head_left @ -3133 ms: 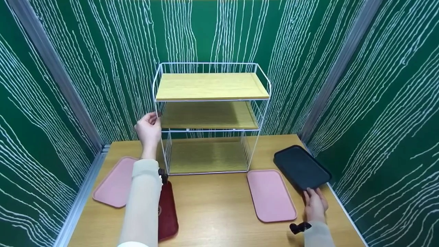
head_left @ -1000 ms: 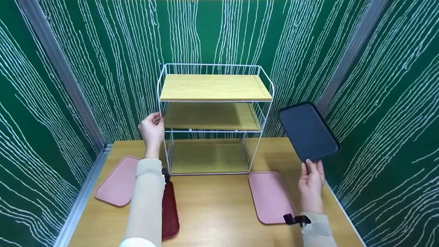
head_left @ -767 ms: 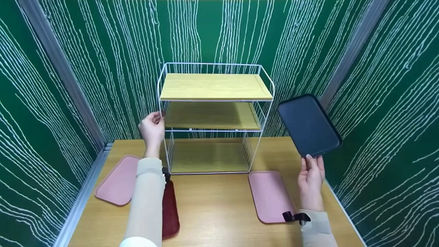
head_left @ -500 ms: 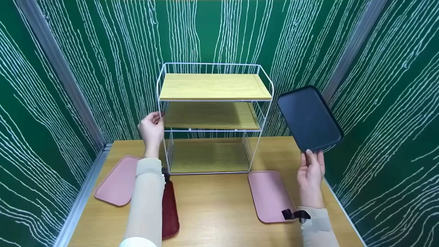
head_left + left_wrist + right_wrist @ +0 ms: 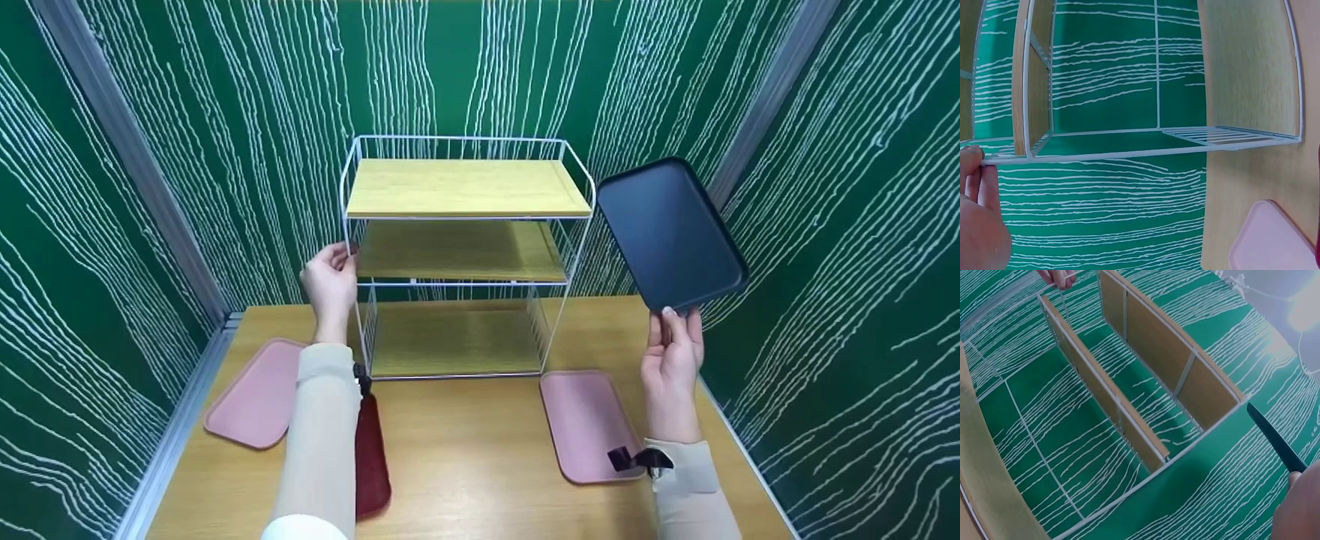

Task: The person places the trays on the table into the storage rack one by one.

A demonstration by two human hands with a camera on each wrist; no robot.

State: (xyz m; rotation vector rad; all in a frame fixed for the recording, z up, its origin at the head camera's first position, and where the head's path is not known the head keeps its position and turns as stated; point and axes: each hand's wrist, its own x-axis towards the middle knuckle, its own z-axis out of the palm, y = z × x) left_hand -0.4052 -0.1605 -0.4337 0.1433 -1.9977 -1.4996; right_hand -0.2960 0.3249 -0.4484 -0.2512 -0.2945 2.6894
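Observation:
My left hand (image 5: 330, 281) grips the left front upright of a white wire rack (image 5: 465, 217) with yellowish wooden shelves, beside the middle shelf. In the left wrist view its fingers (image 5: 988, 188) pinch the white wire. Raised to the right of the rack, a black rectangular tray (image 5: 671, 232) is held tilted by its near short edge. My right hand (image 5: 673, 367) pinches that edge, thumb on the upper face and fingers partly hidden beneath. From the right wrist, the tray (image 5: 1276, 439) appears nearly edge-on near the rack's top shelf.
A pink tray (image 5: 589, 424) lies in front of the rack's right side, partly under my right wrist. Another pink tray (image 5: 259, 397) lies at the left. A dark red tray (image 5: 371, 465) is partly covered by my left forearm. Green patterned walls (image 5: 847, 247) enclose the wooden table (image 5: 457, 457).
My right hand has lifted the black tray off the table at the right and keeps raising it, now up to the level of the top shelf. The left hand has stayed on the rack.

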